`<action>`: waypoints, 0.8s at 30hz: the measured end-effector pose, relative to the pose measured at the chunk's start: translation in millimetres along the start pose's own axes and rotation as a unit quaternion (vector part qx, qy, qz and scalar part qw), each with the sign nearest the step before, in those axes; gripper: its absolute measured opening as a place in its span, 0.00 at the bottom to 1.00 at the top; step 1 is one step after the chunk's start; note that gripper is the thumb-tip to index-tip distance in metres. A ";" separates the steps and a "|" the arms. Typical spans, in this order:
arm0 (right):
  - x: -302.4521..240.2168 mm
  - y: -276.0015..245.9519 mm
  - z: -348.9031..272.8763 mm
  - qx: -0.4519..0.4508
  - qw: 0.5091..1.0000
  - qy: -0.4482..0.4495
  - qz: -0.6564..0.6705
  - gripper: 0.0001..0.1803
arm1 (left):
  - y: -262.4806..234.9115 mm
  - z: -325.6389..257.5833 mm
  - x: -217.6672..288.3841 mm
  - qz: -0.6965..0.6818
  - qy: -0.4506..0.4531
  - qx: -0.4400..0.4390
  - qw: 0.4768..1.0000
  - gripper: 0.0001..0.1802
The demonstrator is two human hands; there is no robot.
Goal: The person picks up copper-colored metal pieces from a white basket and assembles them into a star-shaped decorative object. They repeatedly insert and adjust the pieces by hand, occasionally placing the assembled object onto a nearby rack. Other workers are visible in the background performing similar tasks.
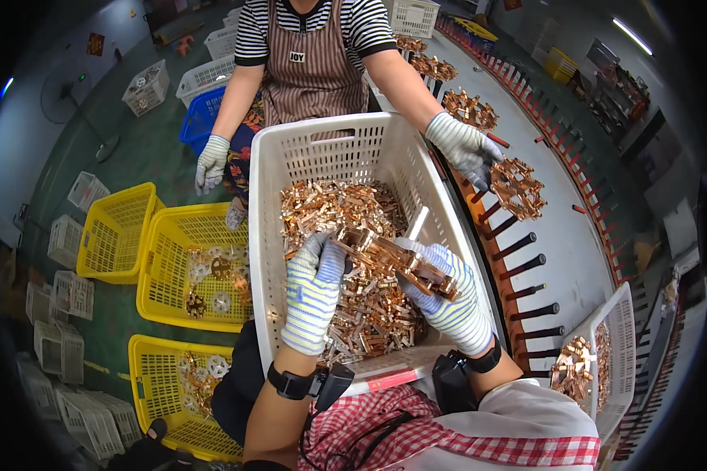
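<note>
Between my two hands, above a white crate (269, 235), is a copper-coloured metal frame (385, 255) tilted down to the right, with several small pieces along it. My left hand (310, 294), in a striped knit glove, is closed on its left end with the fingertips pressed together. The right hand (456, 302), gloved alike, wraps round its right end. A white rod (418, 223) stands up beside the right fingers; its lower end is hidden. Small copper-coloured metal pieces (373, 322) are heaped in the crate under both hands.
Opposite, a person's gloved hand (463, 149) touches a round copper-coloured cluster (517, 188); their other hand (210, 165) hangs down. Black pegs (538, 310) line the bench on the right. Yellow crates (145, 298) stand left, and another white crate (622, 353) is at lower right.
</note>
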State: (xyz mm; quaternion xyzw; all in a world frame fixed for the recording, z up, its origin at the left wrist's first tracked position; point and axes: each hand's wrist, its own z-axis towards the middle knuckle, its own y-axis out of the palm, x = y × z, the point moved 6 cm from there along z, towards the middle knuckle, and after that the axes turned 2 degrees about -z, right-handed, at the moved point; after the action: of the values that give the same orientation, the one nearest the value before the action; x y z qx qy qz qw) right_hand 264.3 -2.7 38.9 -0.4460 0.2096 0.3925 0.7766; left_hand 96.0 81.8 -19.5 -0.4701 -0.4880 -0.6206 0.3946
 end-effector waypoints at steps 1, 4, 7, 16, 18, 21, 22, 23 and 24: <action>-1.9 -0.9 0.4 0.016 1.000 -0.004 0.005 0.30 | 1.1 -0.7 5.1 0.034 0.013 0.002 0.999 0.13; -10.9 -1.0 0.9 0.031 0.999 -0.017 -0.011 0.28 | -1.0 0.7 7.9 0.196 0.121 0.013 0.973 0.13; -10.0 1.5 -1.3 0.040 0.999 -0.018 -0.023 0.27 | 0.1 -4.2 0.9 -0.029 -0.040 -0.025 0.998 0.17; 30.6 -12.2 -12.8 0.213 0.965 0.128 0.081 0.14 | 3.9 -5.4 13.4 0.051 0.072 -0.002 0.996 0.15; 37.0 -7.6 -15.6 0.163 0.983 0.061 0.053 0.13 | 7.3 -11.7 17.5 -0.053 -0.022 -0.015 0.998 0.12; 17.1 9.3 -8.1 0.021 0.982 0.175 0.072 0.19 | 6.9 -8.5 13.8 -0.154 -0.077 -0.057 0.983 0.15; 12.9 11.2 -5.1 0.015 0.991 0.123 0.048 0.21 | 3.4 -7.8 14.9 -0.143 -0.071 -0.037 0.987 0.15; 9.9 12.7 -3.4 0.011 0.997 0.071 0.023 0.22 | 1.7 -7.2 16.6 -0.133 -0.065 -0.020 0.989 0.15; 4.8 14.0 -2.0 0.007 1.000 0.020 -0.003 0.24 | -0.4 -7.4 18.8 -0.122 -0.059 -0.002 0.991 0.15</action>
State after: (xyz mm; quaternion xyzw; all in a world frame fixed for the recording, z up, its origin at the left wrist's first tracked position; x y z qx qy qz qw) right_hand 256.1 1.7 27.2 -0.4490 0.2261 0.3800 0.7765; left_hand 89.5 74.1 -1.9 -0.4432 -0.5630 -0.6365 0.2856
